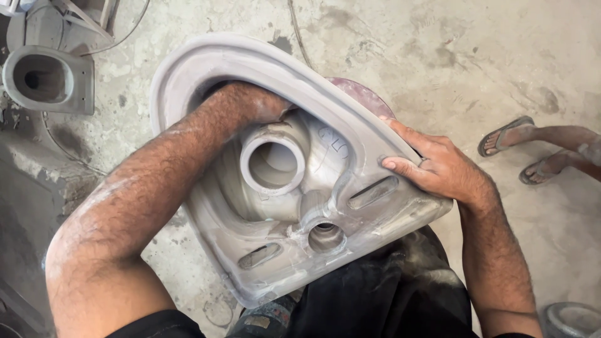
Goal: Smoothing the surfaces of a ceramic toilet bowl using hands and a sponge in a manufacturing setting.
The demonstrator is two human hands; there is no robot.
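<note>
— Lying where, and pointing which way?

— Grey unfired ceramic toilet bowl (294, 181), turned underside up, propped over the lap above the dusty concrete floor (438, 50). Long axis running diagonally: narrow rounded end toward the upper left, broad flat end with two slots and a small round hole toward the lower right. Large round outlet pipe (273, 164) facing up at the middle.

— And the hands?

— Left hand (260, 103) reaching inside the rim near the narrow end, fingers hidden, so grip impossible to tell. Right hand (432, 166) spread flat, fingers open, pressing on the outer rim at the right side.

— Anything else nearby?

— Another grey casting (47, 78) near the floor's upper left corner; someone's sandalled feet (532, 150) at the right edge.
</note>
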